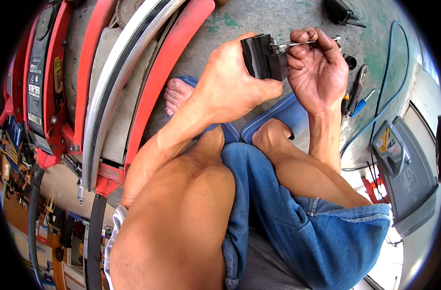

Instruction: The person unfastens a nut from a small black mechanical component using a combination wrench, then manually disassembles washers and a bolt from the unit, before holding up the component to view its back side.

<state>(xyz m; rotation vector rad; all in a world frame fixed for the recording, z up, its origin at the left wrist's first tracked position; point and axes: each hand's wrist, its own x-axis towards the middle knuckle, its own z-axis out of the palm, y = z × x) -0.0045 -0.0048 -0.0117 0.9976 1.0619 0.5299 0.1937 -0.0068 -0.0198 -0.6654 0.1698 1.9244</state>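
My left hand (235, 84) is wrapped round a black, block-shaped part (265, 57), its thumb along the near side and its fingers hidden behind. A small metal bolt with a nut (275, 47) stands at the right side of this part. My right hand (319, 72), palm up, pinches a slim metal wrench (302, 43) between thumb and curled fingers. One end of the wrench meets the bolt; the other shows past the fingers. Both hands are held above the floor, beyond my knees.
Left stand red metal equipment (170, 72) and a curved silver-black bar (100, 92). On the right floor lie locking pliers (359, 84), a blue-handled tool (359, 107), a black ring (350, 62) and a teal hose (390, 87). A black part (343, 13) lies farther off; a grey case (409, 179) stands nearer.
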